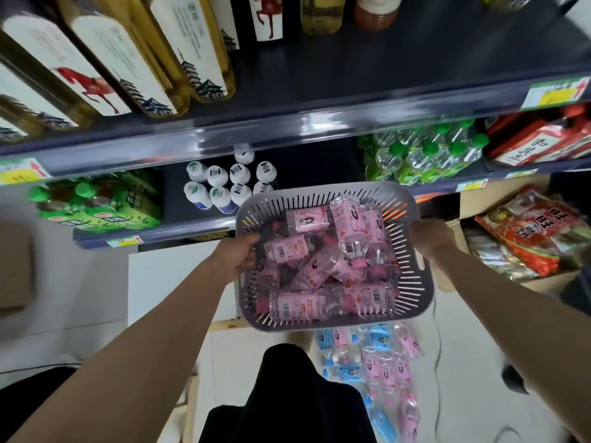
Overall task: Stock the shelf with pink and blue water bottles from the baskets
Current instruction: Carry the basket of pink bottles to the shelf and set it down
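1. Head view: our left hand (238, 255) grips the grey basket (319, 194) by its left rim, and our right hand (430, 239) grips the right rim.
2. Pink bottles (311, 220) lie heaped inside it, in front of the lower shelf (174, 203).
3. A mixed pile of bottles (380, 356) lies below.

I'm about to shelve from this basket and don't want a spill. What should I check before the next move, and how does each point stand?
1. Left hand grips the basket rim: ok.
2. Right hand grips the opposite rim: ok.
3. Pink bottles all lie inside the basket: ok.
4. Bare space on the lower shelf, right of the white bottles: ok.
5. A hand free to pick bottles: not ok, both hold the basket.
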Demonstrator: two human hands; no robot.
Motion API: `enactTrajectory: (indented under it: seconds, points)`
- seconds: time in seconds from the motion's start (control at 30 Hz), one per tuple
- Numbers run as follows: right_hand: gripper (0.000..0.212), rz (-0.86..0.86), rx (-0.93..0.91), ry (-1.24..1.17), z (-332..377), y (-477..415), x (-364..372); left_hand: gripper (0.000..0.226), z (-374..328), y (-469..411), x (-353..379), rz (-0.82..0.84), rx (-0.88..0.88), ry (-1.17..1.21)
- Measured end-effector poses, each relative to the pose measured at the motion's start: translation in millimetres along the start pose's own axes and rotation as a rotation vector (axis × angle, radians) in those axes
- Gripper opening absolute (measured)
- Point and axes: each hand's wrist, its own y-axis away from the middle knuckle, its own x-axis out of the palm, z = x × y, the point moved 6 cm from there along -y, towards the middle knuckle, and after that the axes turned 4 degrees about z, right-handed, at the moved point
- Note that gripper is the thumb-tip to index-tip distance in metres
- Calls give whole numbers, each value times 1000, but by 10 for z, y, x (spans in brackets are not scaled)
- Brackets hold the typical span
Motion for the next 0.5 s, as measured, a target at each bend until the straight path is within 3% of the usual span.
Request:
enactTrajectory:
  seconds: [0.17, 0.3, 0.5]
  points:
    - [31, -120, -322, 398, 412, 564, -231, 22, -285, 479, -105, -136, 308, -639]
    - [33, -2, -684, 607, 719, 1176, -270, 16, -468, 1166, -63, -54, 524, -849]
    - [43, -48, -969, 861, 864, 2369, -490, 25, -301, 2336, -273, -196, 749, -1079]
